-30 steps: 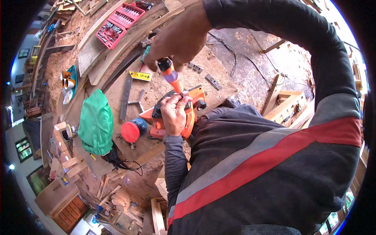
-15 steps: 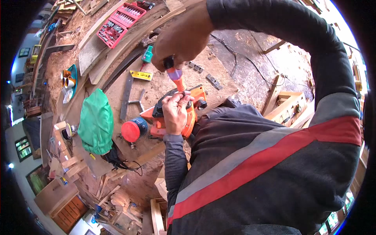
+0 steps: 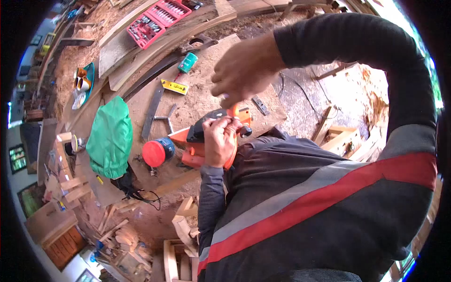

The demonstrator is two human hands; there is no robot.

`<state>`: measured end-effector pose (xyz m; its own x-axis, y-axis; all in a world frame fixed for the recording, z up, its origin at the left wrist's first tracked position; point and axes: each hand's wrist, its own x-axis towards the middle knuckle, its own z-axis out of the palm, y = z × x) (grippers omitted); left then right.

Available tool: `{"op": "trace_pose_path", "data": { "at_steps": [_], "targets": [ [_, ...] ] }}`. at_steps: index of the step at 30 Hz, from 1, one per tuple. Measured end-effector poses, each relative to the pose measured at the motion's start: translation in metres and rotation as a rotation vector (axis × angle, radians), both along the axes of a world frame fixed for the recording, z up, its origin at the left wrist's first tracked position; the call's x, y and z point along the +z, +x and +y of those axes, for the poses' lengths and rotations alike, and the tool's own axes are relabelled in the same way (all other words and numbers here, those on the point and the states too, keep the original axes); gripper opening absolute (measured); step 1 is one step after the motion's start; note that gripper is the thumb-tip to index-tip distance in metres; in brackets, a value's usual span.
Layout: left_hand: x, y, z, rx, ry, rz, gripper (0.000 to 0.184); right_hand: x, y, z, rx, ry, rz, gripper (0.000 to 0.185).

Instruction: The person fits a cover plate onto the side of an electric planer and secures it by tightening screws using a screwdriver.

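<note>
My right hand (image 3: 246, 70) is curled over the top of an orange screwdriver (image 3: 233, 110), hiding most of its handle; the fingers are somewhat blurred. Below it, my left hand (image 3: 218, 141) pinches the lower end of the screwdriver, where the tip is hidden. That hand rests on an orange and black power planer (image 3: 192, 152), which lies against my lap side. A jar with a red lid (image 3: 153, 153) stands beside the planer. Farther out lie a square with a yellow handle (image 3: 174, 87) and a green bottle (image 3: 188, 62).
A green cloth bag (image 3: 110, 138) lies on the board. An open red bit case (image 3: 157, 21) sits on planks at the top. A blue tray (image 3: 89, 77) holds cups. A small metal block (image 3: 260, 105) and a cable (image 3: 300, 89) are beyond my right hand.
My right hand has shifted right and turned, so that its back now covers the screwdriver's handle end. The view has tilted slightly. My left hand stays on the planer.
</note>
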<state>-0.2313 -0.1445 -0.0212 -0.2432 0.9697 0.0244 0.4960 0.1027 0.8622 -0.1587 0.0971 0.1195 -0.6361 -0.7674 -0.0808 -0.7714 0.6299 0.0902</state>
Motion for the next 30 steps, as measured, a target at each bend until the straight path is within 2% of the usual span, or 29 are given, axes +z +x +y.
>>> {"op": "trace_pose_path", "data": {
  "at_steps": [2, 3, 4, 5, 6, 7, 8, 9, 10, 11, 13, 16, 17, 20, 22, 23, 26, 27, 29, 30],
  "targets": [
    [-0.007, 0.008, -0.006, 0.024, 0.083, 0.118, 0.018, 0.001, -0.003, -0.003, 0.164, 0.050, 0.025, 0.019],
    [-0.007, 0.012, -0.014, 0.032, 0.123, 0.165, 0.023, -0.012, -0.007, -0.005, 0.164, 0.019, -0.092, 0.023],
    [-0.007, 0.013, -0.019, 0.003, 0.121, 0.260, 0.037, -0.006, -0.011, -0.020, -0.028, 0.093, -0.428, 0.026],
    [-0.008, 0.012, -0.022, -0.018, 0.123, 0.357, 0.051, -0.021, -0.007, -0.015, 0.131, 0.000, -0.247, 0.029],
    [0.004, 0.008, -0.026, -0.001, 0.028, 0.468, 0.062, -0.054, -0.009, -0.011, 0.150, -0.069, -0.277, 0.033],
    [0.015, 0.003, -0.030, 0.019, -0.068, 0.574, 0.074, -0.004, -0.014, -0.030, -0.028, -0.006, -0.579, 0.035],
    [0.010, -0.004, -0.033, 0.028, -0.125, 0.570, 0.084, -0.021, -0.013, -0.027, -0.142, -0.062, -0.686, 0.034],
    [0.009, -0.010, -0.033, 0.035, -0.124, 0.542, 0.083, 0.012, -0.022, -0.038, 0.001, 0.033, -0.668, 0.033],
    [0.002, -0.015, -0.031, 0.025, -0.074, 0.547, 0.083, -0.004, -0.017, -0.032, -0.222, -0.124, -0.715, 0.036],
    [-0.006, -0.018, -0.029, 0.011, -0.031, 0.551, 0.082, -0.002, -0.017, -0.039, 0.046, -0.029, -0.535, 0.028],
    [-0.001, -0.019, -0.027, 0.005, 0.006, 0.554, 0.079, -0.001, -0.026, -0.036, 0.361, 0.018, -0.137, 0.020],
    [0.001, -0.022, -0.027, 0.009, 0.032, 0.595, 0.072, -0.005, -0.035, -0.038, 0.355, -0.105, -0.193, 0.013],
    [-0.001, -0.022, -0.026, 0.009, 0.035, 0.579, 0.071, -0.003, -0.035, -0.038, 0.357, -0.083, -0.190, 0.018],
    [-0.003, -0.022, -0.024, 0.001, -0.002, 0.545, 0.072, -0.007, -0.029, -0.036, 0.257, -0.079, -0.317, 0.021],
    [-0.008, -0.021, -0.025, 0.019, -0.024, 0.533, 0.074, -0.003, -0.029, -0.031, 0.029, -0.030, -0.435, 0.020],
    [-0.010, -0.020, -0.024, 0.022, -0.021, 0.556, 0.074, -0.004, -0.032, -0.030, 0.042, -0.032, -0.437, 0.020],
    [-0.013, -0.018, -0.025, 0.023, -0.015, 0.567, 0.075, -0.002, -0.041, -0.036, -0.390, -0.033, -0.891, 0.026],
    [-0.013, -0.017, -0.027, 0.019, -0.007, 0.556, 0.075, -0.005, -0.049, -0.039, -0.384, -0.038, -0.889, 0.026],
    [-0.014, -0.016, -0.027, 0.018, -0.007, 0.556, 0.074, -0.012, -0.068, -0.046, -0.880, -0.056, -1.158, 0.025],
    [-0.014, -0.016, -0.026, 0.026, 0.004, 0.547, 0.075, -0.018, -0.076, -0.047, -0.968, -0.094, -1.247, 0.020]
  ]
}}
